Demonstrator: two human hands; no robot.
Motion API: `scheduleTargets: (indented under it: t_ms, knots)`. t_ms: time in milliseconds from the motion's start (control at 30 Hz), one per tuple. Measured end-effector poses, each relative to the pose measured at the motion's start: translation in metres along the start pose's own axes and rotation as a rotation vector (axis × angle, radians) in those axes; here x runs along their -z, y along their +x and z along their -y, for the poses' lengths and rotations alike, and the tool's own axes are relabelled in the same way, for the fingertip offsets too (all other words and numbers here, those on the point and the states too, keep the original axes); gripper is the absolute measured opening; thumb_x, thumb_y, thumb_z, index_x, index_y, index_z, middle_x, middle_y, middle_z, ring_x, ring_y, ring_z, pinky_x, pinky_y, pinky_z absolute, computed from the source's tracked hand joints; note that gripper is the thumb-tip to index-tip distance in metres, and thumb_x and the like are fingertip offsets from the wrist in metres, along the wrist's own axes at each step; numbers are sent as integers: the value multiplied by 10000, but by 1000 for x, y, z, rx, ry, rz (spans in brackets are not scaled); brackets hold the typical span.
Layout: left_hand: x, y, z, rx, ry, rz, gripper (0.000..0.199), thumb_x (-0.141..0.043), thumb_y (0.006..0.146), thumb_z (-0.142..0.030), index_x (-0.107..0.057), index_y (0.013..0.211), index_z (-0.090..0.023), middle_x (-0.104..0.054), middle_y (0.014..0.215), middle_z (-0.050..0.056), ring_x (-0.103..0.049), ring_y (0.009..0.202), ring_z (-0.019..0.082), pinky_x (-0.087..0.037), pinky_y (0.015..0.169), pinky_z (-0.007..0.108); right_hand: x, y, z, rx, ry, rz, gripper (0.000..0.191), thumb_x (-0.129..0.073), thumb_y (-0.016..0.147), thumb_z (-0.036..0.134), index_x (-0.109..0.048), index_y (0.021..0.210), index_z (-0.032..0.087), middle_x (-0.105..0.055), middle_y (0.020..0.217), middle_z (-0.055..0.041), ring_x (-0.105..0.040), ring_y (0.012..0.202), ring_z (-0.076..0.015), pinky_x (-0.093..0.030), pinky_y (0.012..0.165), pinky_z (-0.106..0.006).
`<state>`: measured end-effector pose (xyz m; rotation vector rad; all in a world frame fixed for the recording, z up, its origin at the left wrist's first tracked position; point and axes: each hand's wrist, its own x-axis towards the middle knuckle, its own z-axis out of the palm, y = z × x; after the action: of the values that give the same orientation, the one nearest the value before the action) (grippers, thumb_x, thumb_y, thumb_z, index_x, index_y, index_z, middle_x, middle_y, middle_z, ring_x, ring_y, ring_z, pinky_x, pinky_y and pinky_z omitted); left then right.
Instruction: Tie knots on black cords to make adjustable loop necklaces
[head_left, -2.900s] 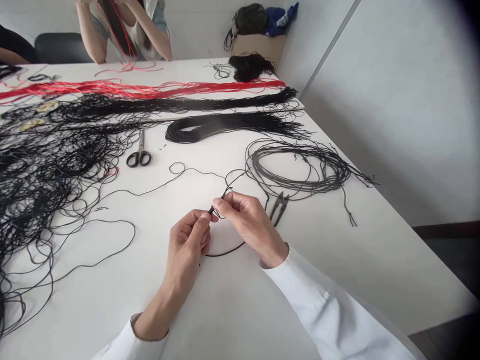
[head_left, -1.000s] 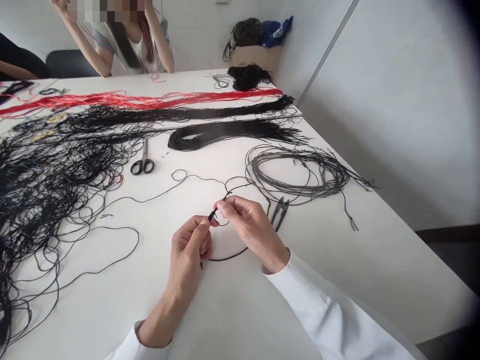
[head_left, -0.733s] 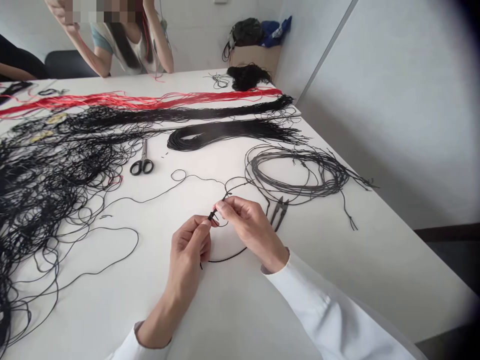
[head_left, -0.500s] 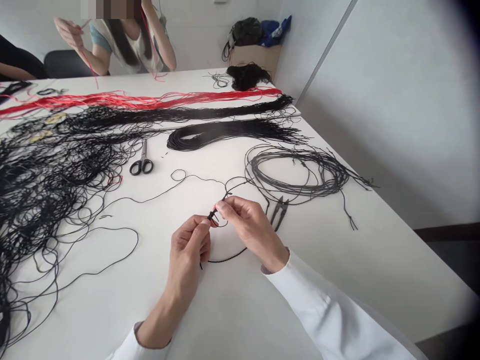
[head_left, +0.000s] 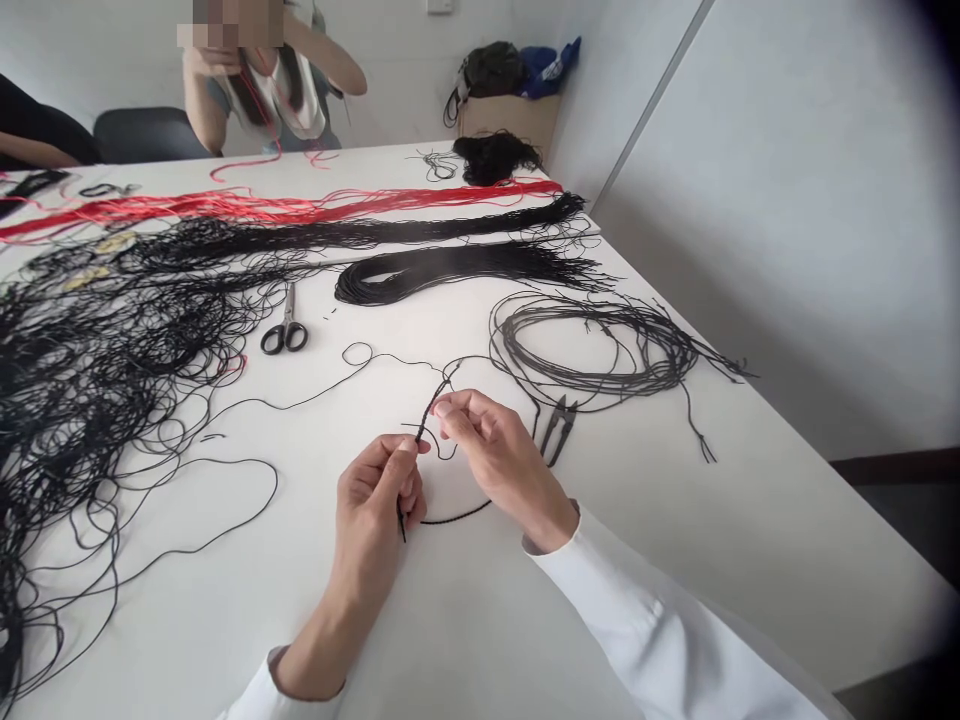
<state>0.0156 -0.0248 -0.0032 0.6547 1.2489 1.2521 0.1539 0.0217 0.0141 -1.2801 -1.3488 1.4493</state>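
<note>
My left hand (head_left: 379, 490) pinches a thin black braided cord (head_left: 426, 412) between thumb and forefinger, and a short end of it sticks out below the fingers. Close on the right, my right hand (head_left: 491, 440) has thumb and fingertips pressed together beside the cord; whatever they hold is too small to make out. Loose thin strands curl between the two hands. From there the cord runs up to a knotted part and on toward a coil of black cords (head_left: 600, 375). Black thread snips (head_left: 559, 430) lie just right of my right hand.
Black-handled scissors (head_left: 285, 335) lie beyond my hands. A tangle of black cord (head_left: 112, 370) covers the left side. Farther back are a black bundle (head_left: 465, 268) and red cords (head_left: 300, 208). Across the table (head_left: 637, 600), a person (head_left: 274, 90) handles red cord.
The small loop at my left fingertips has opened into loose strands, and the cord now stands straighter. My right hand has shifted slightly. The person opposite has brought both hands together near the head.
</note>
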Motion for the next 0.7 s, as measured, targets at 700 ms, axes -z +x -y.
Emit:
scheduleTargets:
  t_ms: [700]
  knots:
    - [0, 0, -1, -28, 23, -8, 237, -753, 826, -399, -659, 911, -199, -586, 728, -26, -555, 543, 109, -518, 541, 246, 0, 0, 0, 79, 42, 114, 196, -581, 934, 352, -665, 863, 189, -645, 761, 5, -514, 688, -129, -411, 656, -275]
